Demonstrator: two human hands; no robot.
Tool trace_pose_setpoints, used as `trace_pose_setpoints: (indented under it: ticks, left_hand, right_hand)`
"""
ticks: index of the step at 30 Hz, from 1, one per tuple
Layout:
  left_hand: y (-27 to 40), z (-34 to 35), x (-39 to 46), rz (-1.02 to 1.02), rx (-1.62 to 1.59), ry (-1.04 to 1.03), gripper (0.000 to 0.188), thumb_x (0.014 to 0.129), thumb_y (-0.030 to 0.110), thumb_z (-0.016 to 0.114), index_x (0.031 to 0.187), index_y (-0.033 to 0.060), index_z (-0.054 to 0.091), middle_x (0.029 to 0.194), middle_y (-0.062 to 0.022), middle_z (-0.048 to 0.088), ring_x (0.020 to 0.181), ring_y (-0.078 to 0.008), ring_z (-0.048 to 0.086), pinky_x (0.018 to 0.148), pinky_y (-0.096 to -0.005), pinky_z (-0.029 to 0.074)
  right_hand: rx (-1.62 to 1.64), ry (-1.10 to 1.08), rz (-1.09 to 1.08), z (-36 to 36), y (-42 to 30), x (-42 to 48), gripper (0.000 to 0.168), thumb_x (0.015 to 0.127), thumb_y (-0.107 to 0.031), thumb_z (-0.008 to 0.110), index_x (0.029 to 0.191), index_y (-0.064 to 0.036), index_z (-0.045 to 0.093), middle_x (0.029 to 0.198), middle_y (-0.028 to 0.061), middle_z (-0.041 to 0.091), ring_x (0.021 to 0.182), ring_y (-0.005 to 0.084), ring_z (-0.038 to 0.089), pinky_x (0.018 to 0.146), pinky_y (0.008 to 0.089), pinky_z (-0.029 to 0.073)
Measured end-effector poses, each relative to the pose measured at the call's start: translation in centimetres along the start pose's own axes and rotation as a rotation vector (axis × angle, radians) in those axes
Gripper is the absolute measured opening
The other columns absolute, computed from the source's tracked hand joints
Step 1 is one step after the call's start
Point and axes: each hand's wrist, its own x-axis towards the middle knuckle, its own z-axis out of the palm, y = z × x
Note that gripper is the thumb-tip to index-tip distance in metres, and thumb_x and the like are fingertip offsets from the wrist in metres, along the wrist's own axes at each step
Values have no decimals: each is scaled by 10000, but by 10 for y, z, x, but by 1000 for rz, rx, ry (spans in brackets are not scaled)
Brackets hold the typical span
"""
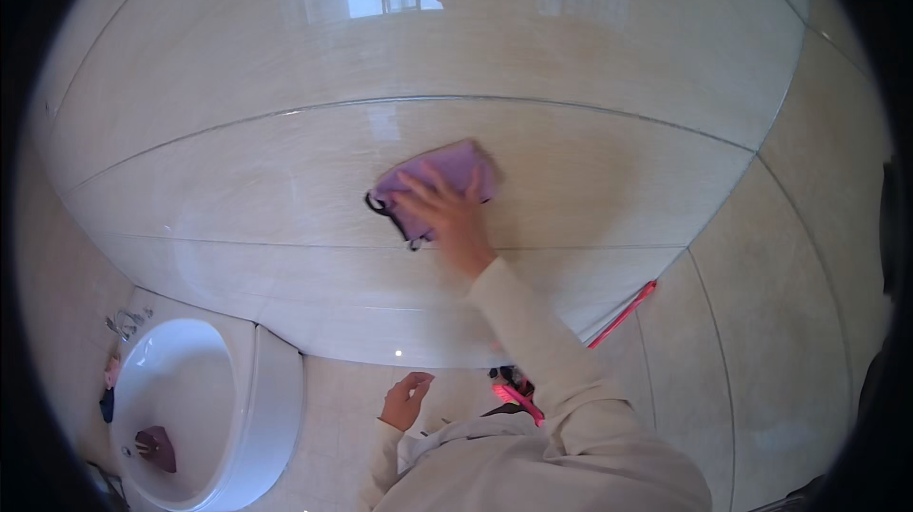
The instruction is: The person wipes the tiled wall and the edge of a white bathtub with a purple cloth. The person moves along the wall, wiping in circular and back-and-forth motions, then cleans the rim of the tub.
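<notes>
My right hand lies flat on a folded purple cloth, fingers spread, pressing it against the glossy beige tiled wall. Dark edging and a small loop show at the cloth's lower left. Low in front of my body, my left hand hangs apart from the wall. Its fingers are slightly bent, with a gap at the thumb and nothing held.
A white bathtub stands at lower left, with a dark reddish thing inside and a metal tap on its rim. A red stick leans near the wall corner. Pink and black items sit on the floor below my right arm.
</notes>
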Motion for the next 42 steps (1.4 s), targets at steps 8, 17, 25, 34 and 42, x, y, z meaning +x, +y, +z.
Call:
trace_pose_setpoints:
  ticks: [8,17,25,34,42]
  left_hand:
    - [-11,-9,-4,18,-352,129,194,967,103,494,1073,-7,615,1051,-89,651,995,-161,600,881,-309,490]
    - [30,45,21,-2,-307,-121,192,980,103,491,1073,-23,602,1064,-89,639,993,-165,601,890,-327,502]
    - [59,147,30,-11,-323,-152,200,977,84,483,1092,-10,616,1065,-83,654,969,-159,615,859,-293,502]
    - [79,242,27,22,-220,-284,229,985,90,464,1115,-34,605,1074,-108,651,1008,-186,612,900,-322,486]
    - [80,239,22,10,-239,-193,225,983,86,465,1105,-35,610,1068,-110,651,999,-185,612,894,-318,492]
  right_hand:
    - [-278,470,75,-54,27,70,489,807,-107,631,1273,-253,614,1436,-34,484,1406,300,317,1083,674,43]
    - [-273,-11,-289,-52,87,-47,411,868,-164,546,1267,-252,596,1415,-50,499,1363,213,394,1078,563,239]
    - [-392,536,169,-274,222,-77,523,683,17,663,1194,-89,628,1403,89,507,1392,380,316,1109,630,56]
    - [-319,662,364,-259,267,-183,337,843,-144,589,1156,-24,632,1370,149,522,1394,396,293,1115,605,15]
    - [-219,707,212,-267,237,-97,388,771,-149,670,1159,-138,671,1382,79,530,1374,382,334,1104,628,15]
